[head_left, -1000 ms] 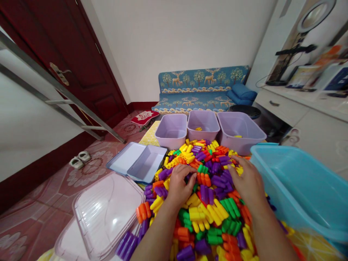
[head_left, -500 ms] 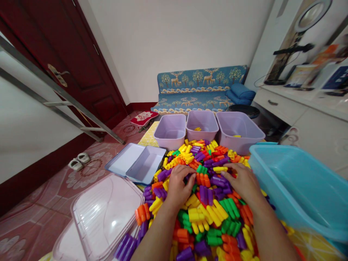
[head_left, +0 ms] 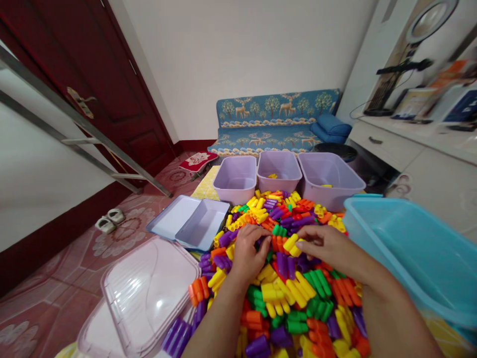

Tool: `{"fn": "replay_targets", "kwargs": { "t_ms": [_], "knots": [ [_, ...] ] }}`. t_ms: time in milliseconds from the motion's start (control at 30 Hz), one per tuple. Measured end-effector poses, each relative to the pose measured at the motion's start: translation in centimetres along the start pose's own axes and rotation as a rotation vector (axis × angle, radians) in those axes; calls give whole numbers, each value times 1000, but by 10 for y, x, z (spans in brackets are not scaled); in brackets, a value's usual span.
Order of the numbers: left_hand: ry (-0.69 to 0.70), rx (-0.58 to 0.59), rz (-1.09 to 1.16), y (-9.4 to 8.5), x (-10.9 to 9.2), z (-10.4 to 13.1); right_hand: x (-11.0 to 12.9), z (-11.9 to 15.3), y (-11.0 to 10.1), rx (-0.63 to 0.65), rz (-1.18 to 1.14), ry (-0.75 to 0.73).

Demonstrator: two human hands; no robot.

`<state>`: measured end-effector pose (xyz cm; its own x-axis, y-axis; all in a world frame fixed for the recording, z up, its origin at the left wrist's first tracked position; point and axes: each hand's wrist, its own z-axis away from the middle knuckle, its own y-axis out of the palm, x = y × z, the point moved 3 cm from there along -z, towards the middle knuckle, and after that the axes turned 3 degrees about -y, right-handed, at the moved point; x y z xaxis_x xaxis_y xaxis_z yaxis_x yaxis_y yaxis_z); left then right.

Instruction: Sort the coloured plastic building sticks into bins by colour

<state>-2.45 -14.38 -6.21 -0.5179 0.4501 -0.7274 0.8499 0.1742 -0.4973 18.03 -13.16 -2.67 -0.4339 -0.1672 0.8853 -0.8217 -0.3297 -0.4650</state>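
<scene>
A big heap of yellow, purple, green, orange and red plastic pieces [head_left: 274, 296] covers the middle of the table. My right hand [head_left: 320, 243] pinches a yellow piece [head_left: 292, 245] over the heap, right of centre. My left hand [head_left: 253, 248] rests on the heap to its left, fingers curved and thumb apart from them; nothing shows clearly between them. Just right of my left fingertips lie an orange piece [head_left: 278, 243] and a green piece [head_left: 279, 230]. Purple pieces [head_left: 285, 265] are right below the yellow piece.
Three lilac bins [head_left: 235, 194] stand behind the heap; the middle and right ones hold a few yellow pieces. A blue tub [head_left: 417, 248] is at the right. At the left are a pale blue box [head_left: 203, 223] and clear lids [head_left: 149, 293]. A sofa [head_left: 272, 119] stands farther back.
My right hand has moved left and turned inward, and a yellow piece is now in its fingers, close to my left hand. My left hand has barely moved.
</scene>
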Motion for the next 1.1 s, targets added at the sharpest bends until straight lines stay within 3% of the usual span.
{"fn": "replay_targets", "kwargs": {
  "t_ms": [67, 167, 233, 300, 433, 500, 567, 667, 867, 967, 1100],
  "knots": [
    [5, 1, -1, 0, 0, 0, 8, -15, -8, -94, -16, -19],
    [8, 2, -4, 0, 0, 0, 22, -41, -19, -533, -161, -144],
    [8, 2, -1, -1, 0, 0, 30, -56, -12, -663, -172, -232],
    [8, 5, 2, -1, -1, -1, 34, -71, 8, -569, -27, -270],
    [14, 1, -6, 0, 0, -1, 31, -87, 54, -202, 441, -341],
    [12, 4, -12, 1, 1, 0, 27, -90, 65, -79, 605, -329],
    [6, 6, -12, 1, 1, 0, 24, -91, 66, -33, 702, -273],
    [-8, 2, 12, 1, 0, 1, 23, -83, 56, -99, 676, -209],
    [-22, -27, 58, -1, -3, 1, 7, -41, 40, -338, 61, -65],
    [1, -2, 30, -1, -4, 1, 0, -21, 38, -429, -114, -48],
    [32, 52, 8, -1, -4, 1, -2, -11, 41, -403, -200, -44]
  ]
}}
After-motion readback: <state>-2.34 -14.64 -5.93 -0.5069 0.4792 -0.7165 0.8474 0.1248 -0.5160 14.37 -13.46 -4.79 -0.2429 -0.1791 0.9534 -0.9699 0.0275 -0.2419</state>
